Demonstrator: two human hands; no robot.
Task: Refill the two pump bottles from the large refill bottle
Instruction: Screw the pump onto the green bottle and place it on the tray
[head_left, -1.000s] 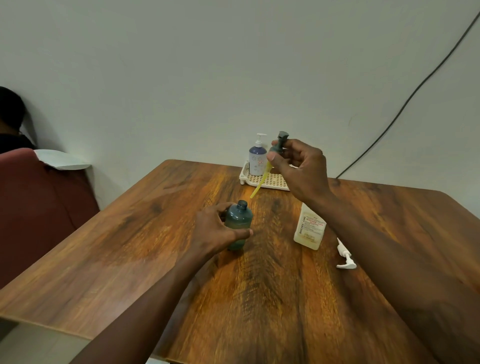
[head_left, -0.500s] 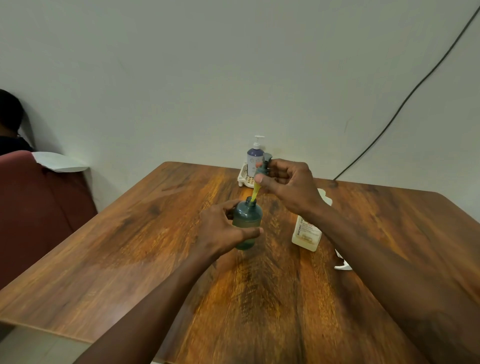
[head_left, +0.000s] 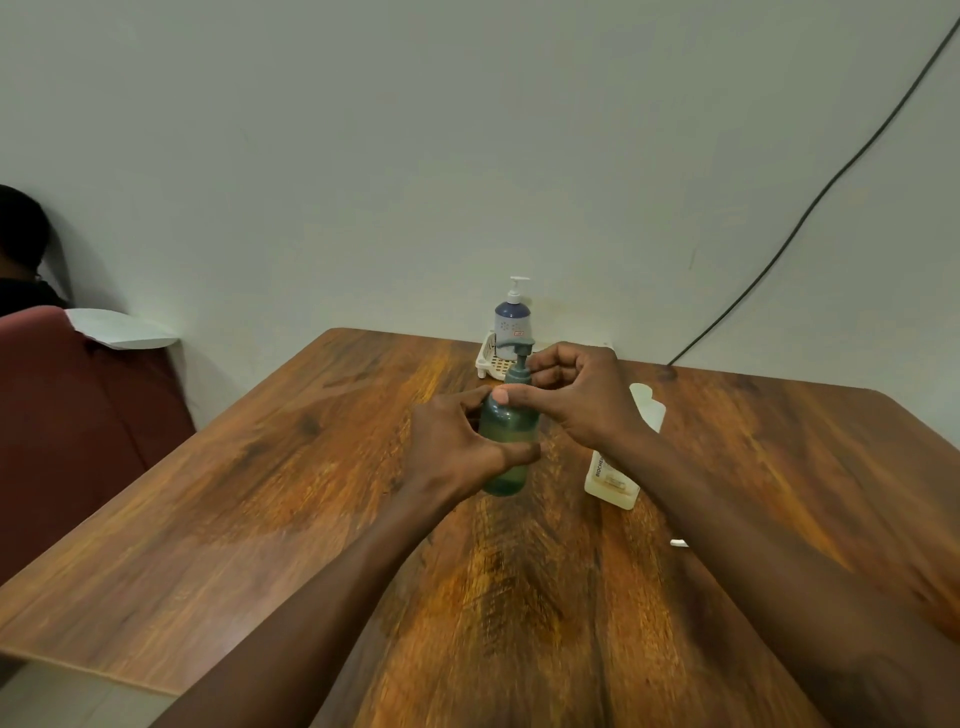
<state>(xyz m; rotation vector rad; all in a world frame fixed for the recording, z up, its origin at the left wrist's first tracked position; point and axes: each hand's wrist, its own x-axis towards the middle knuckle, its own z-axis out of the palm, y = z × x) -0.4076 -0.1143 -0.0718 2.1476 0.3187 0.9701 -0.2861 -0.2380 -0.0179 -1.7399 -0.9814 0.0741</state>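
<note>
A green pump bottle (head_left: 506, 447) stands upright on the wooden table (head_left: 291, 493). My left hand (head_left: 457, 441) grips its body from the left. The green pump head (head_left: 518, 364) sits in the bottle's neck, and my right hand (head_left: 576, 400) pinches its collar with thumb and fingers. A cream bottle (head_left: 621, 467) with a printed label stands just right of my right wrist, partly hidden by it. Lying on the table behind my right forearm, a white pump head (head_left: 678, 543) shows only its tip. A blue pump bottle (head_left: 512, 325) with a white pump stands in a white tray (head_left: 488, 361) at the far edge.
A red chair (head_left: 78, 410) stands at the left of the table, with a person's head and a white sheet beside it. A black cable (head_left: 810, 208) runs down the wall at the right. The table's front edge lies near my left forearm.
My right hand lowered the green pump head, and its yellow tube slid fully into the green bottle. The pump head now sits on the neck. My left hand kept holding the bottle.
</note>
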